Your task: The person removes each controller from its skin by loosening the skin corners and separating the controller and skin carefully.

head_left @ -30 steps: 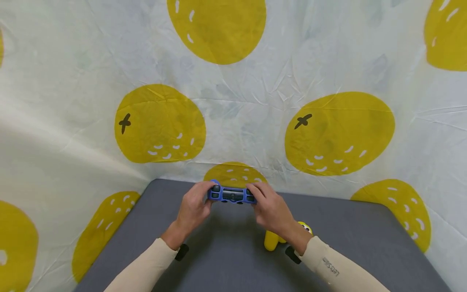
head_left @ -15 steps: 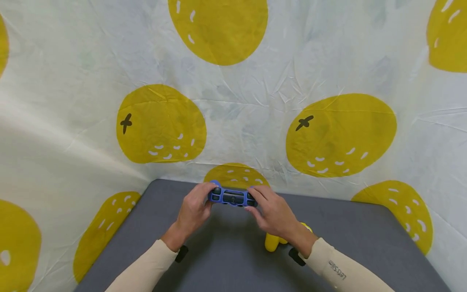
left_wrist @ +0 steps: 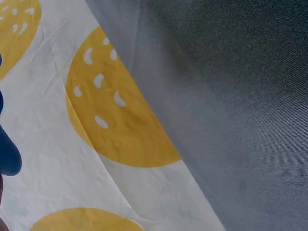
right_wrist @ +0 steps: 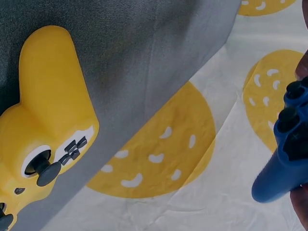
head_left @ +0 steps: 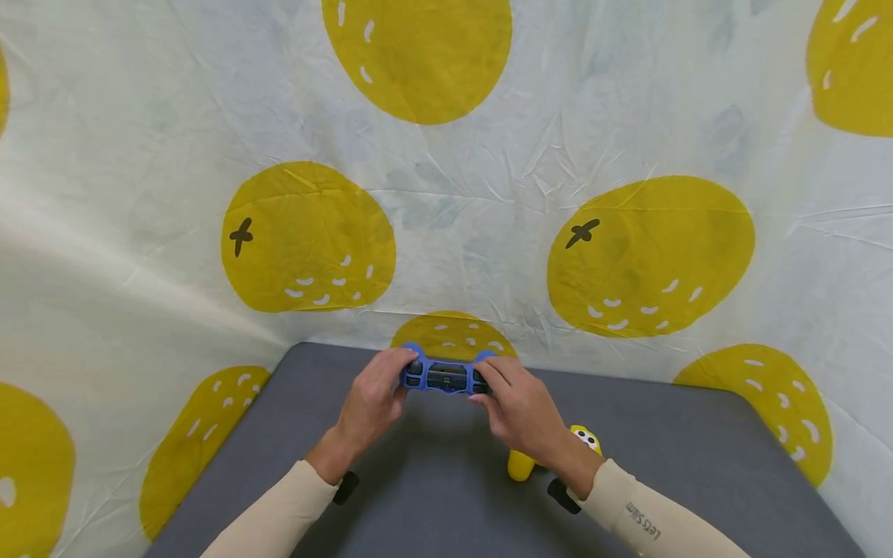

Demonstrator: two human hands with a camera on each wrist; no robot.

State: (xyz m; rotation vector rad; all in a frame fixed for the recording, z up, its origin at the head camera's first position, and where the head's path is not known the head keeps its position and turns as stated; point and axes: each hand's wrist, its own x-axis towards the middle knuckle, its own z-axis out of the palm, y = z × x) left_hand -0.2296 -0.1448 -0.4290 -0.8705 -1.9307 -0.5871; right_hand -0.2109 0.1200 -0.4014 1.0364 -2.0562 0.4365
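Observation:
Both hands hold a blue-covered game controller point(head_left: 446, 377) above the table, its shoulder-button edge turned toward the head camera. My left hand point(head_left: 371, 394) grips the left end and my right hand point(head_left: 522, 404) grips the right end. In the right wrist view, part of the blue controller point(right_wrist: 276, 175) shows at the right edge with dark thumbsticks. Only a blue handle tip point(left_wrist: 8, 154) enters the left wrist view. Below my right forearm lies a yellow game controller point(head_left: 520, 466), partly hidden. The right wrist view shows its yellow handle point(right_wrist: 55, 79), a thumbstick and a dark direction pad.
A dark grey tabletop point(head_left: 425, 496) lies under the hands. Behind and beside it hangs a white cloth point(head_left: 460, 256) printed with large yellow fruit. A dark band point(head_left: 346, 487) sits at the left wrist, another point(head_left: 563, 496) at the right.
The blue controller has shifted very slightly right and tilted, so more blue shows by my right fingers. My right hand has adjusted its grip; the right forearm moved a little right.

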